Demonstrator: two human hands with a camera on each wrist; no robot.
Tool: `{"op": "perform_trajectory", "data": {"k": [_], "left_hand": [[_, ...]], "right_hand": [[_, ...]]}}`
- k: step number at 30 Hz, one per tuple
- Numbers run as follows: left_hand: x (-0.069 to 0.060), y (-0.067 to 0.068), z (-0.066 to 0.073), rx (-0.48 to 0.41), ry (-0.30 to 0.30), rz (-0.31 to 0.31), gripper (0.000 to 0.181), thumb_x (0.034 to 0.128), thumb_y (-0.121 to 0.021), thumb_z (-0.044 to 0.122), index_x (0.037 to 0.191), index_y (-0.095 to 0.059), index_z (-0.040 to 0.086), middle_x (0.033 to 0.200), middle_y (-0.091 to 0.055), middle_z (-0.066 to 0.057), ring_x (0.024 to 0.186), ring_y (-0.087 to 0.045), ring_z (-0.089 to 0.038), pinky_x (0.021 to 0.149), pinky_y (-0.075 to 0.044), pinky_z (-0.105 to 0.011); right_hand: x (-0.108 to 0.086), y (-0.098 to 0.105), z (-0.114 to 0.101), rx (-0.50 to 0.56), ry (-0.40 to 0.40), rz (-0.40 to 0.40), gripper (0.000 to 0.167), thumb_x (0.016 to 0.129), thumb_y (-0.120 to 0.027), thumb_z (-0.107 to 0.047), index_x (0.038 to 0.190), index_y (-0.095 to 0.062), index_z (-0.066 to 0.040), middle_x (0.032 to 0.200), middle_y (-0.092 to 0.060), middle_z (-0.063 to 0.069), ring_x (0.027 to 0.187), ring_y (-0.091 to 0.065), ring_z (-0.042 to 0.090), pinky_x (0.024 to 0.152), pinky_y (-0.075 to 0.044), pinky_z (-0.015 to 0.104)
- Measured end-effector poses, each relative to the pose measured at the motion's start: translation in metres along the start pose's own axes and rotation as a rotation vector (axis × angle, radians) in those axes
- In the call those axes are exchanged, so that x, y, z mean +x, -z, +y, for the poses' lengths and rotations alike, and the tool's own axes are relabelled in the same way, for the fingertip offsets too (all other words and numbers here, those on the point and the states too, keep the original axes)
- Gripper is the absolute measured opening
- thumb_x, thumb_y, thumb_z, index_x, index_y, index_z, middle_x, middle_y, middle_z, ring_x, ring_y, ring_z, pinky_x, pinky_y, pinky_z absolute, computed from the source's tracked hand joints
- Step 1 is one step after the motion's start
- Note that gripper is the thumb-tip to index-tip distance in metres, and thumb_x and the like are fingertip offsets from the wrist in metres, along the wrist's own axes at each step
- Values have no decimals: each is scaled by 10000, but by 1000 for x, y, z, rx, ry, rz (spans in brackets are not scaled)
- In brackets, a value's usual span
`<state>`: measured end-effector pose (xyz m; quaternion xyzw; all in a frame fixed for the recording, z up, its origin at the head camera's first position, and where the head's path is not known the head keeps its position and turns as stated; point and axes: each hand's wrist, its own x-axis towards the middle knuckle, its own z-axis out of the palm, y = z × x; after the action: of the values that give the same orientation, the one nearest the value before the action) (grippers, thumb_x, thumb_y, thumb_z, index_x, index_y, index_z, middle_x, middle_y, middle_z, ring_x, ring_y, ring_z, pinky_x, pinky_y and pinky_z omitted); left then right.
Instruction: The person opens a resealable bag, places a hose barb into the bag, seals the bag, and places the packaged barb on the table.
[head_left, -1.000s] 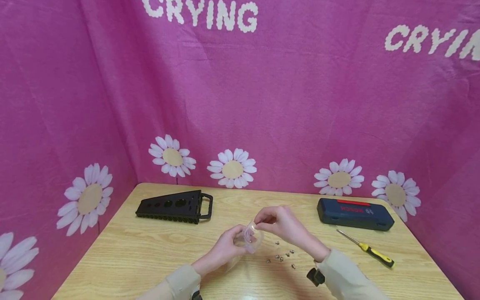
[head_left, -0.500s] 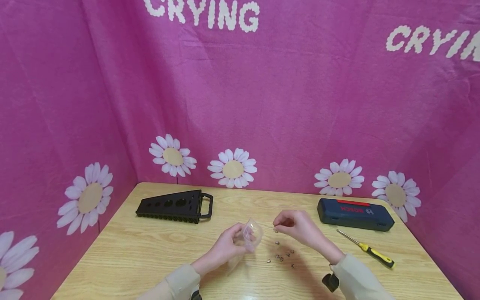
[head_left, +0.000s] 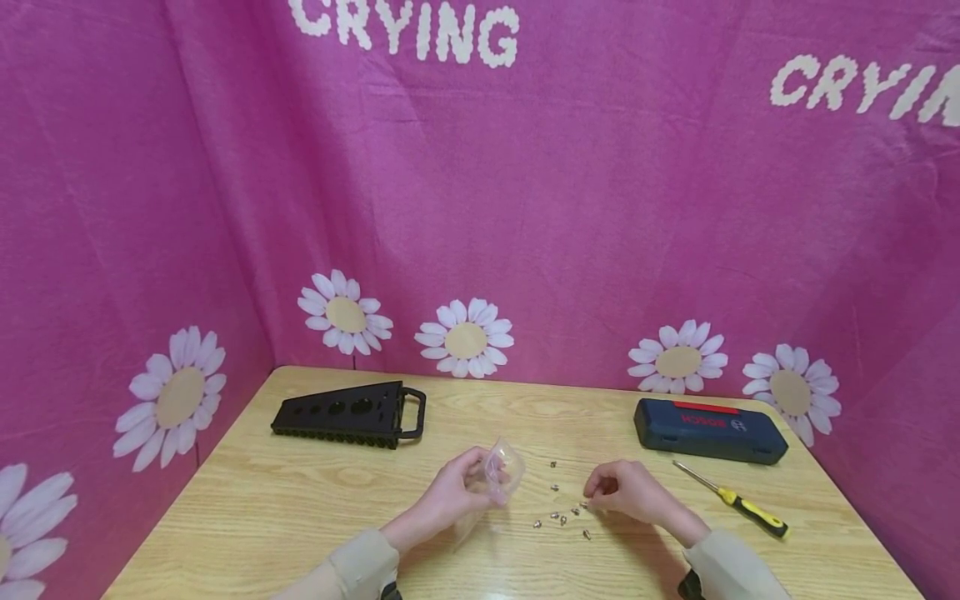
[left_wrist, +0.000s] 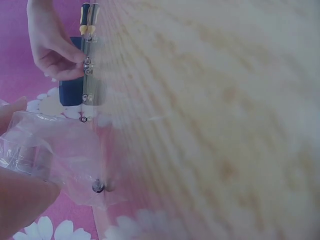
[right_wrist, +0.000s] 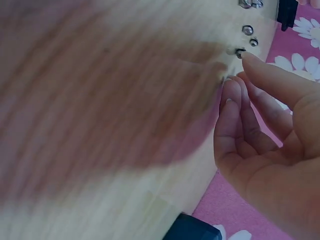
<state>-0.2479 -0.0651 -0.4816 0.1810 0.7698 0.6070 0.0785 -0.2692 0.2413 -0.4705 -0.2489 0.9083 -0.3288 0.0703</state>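
Note:
My left hand (head_left: 448,493) grips a crumpled clear plastic bag (head_left: 504,471), its mouth facing up and right. In the left wrist view a screw (left_wrist: 98,186) shows through the bag; whether it lies inside or behind cannot be told. Several small metal screws (head_left: 563,520) are scattered on the table right of the bag. My right hand (head_left: 633,490) is low beside them, thumb and fingers bent. In the right wrist view the thumb tip is at one screw (right_wrist: 240,52), and a gap shows between thumb (right_wrist: 255,70) and fingers.
On the wooden table (head_left: 330,500), a black wrench holder (head_left: 341,414) lies back left. A dark blue Bosch case (head_left: 708,432) stands back right, with a yellow-and-black screwdriver (head_left: 753,508) in front of it. Pink cloth (head_left: 570,208) hangs behind.
My right hand has moved from the bag's mouth rightward and down to the screws. A screw now shows on the table where that hand was. The left hand stays with the bag.

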Motion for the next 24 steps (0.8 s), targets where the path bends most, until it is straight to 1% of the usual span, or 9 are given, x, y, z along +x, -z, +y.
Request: {"op": "perform_trajectory", "data": {"k": [2,5,12,18,24], "left_hand": [[0,0,1,-5,-4,-1,428,782,-794,32,1162,-599,65,1172,-719,-144,1176,-641,-332,1050,-473,-559],[-1,0,1,-17,-5,-4,423,786,-791,30,1161,-598,60,1175,-717,-152,1182,-638,-340,1045,-480,-555],[0,0,0,-22,7,0,424,786,-790,25,1161,-596,63,1169,-718,-146,1184,-638,-333,1048,-477,-555],[-1,-1,-1,-24,9,-4,425,790,-783,22,1167,-591,67,1176,-715,-146,1206,-627,-343,1063,-466,-559],[-1,-1,-1,-30,15,-6,429,792,-777,15,1175,-590,71,1183,-715,-150,1215,-621,-350,1056,-470,-562]], "right_hand": [[-1,-2,1,18,-16,-8,104,799,-793,-93,834,-702,-55,735,-688,9,625,-484,-50,563,-416,148],[-2,-4,0,35,-18,-4,122,792,-802,-103,828,-698,-50,727,-685,23,624,-491,-47,559,-418,147],[-1,-7,1,11,-31,16,103,800,-793,-114,812,-701,-68,739,-693,-12,625,-489,-56,561,-413,144],[-2,-8,1,-9,-10,16,79,822,-771,-105,807,-695,-88,738,-677,-33,630,-474,-58,563,-405,144],[-1,-3,-3,-13,39,31,82,854,-732,-85,822,-657,-85,759,-679,-30,667,-510,-69,588,-453,146]]}}
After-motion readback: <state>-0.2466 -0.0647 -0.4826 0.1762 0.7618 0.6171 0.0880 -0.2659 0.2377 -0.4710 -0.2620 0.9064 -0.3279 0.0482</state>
